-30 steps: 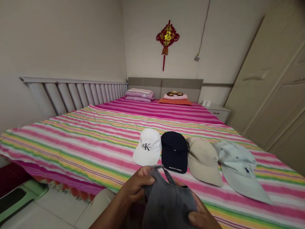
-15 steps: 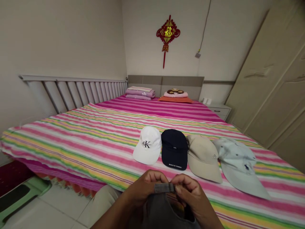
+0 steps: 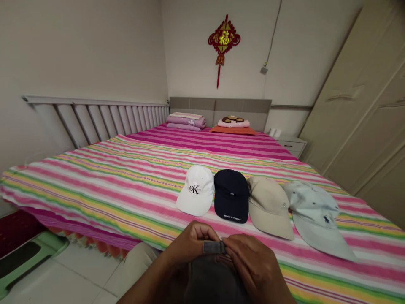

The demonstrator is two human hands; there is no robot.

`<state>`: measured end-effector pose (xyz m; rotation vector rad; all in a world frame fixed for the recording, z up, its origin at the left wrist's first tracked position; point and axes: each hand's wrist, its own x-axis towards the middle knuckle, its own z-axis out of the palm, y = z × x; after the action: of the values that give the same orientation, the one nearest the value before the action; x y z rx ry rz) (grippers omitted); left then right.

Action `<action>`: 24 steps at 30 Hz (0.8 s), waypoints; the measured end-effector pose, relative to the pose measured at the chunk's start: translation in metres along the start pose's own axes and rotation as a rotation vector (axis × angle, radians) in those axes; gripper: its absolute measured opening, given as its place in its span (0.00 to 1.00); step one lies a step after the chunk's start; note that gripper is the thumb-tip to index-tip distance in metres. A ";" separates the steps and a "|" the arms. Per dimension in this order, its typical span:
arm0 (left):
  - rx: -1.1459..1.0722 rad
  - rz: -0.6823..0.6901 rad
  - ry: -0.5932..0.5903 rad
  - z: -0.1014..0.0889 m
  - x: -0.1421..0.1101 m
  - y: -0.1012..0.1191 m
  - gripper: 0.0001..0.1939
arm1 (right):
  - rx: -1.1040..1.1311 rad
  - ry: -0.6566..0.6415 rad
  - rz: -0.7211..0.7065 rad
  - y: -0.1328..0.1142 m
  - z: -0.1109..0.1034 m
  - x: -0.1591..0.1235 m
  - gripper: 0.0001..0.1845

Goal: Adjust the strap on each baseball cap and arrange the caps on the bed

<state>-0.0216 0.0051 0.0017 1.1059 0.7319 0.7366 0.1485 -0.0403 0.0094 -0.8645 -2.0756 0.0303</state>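
Grey cap strap (image 3: 214, 247) pinched between both hands (image 3: 228, 257), fingers curled, knuckles up.

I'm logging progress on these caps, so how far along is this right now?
Four caps already lie in a row on the striped bed: white cap, navy cap, beige cap, pale blue cap. In hand: the left hand and right hand pinch the strap of a grey cap. Left: only this cap is not yet on the bed.
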 end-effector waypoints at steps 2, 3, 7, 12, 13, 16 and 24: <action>0.040 0.011 0.009 -0.002 0.000 -0.001 0.12 | -0.090 0.017 -0.036 -0.002 0.001 0.000 0.10; 0.053 0.016 0.017 -0.003 0.000 -0.001 0.12 | -0.121 0.026 -0.049 -0.002 0.002 -0.001 0.11; 0.078 0.027 0.036 -0.005 0.000 -0.004 0.12 | -0.176 0.014 -0.052 -0.002 0.004 0.000 0.10; 0.199 0.078 0.065 -0.006 0.000 -0.006 0.10 | -0.230 -0.030 -0.026 -0.002 0.006 0.001 0.13; 0.232 0.090 0.067 -0.007 -0.001 -0.006 0.09 | -0.239 -0.038 -0.027 -0.003 0.007 0.000 0.14; 0.308 0.116 0.067 -0.007 -0.001 -0.006 0.07 | -0.257 -0.063 -0.030 -0.002 0.009 -0.003 0.16; 0.410 0.123 0.080 -0.009 -0.001 -0.013 0.06 | -0.278 -0.121 -0.033 0.004 0.015 -0.013 0.11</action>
<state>-0.0271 0.0054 -0.0126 1.5104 0.9142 0.7567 0.1454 -0.0409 -0.0108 -1.0150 -2.2411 -0.2340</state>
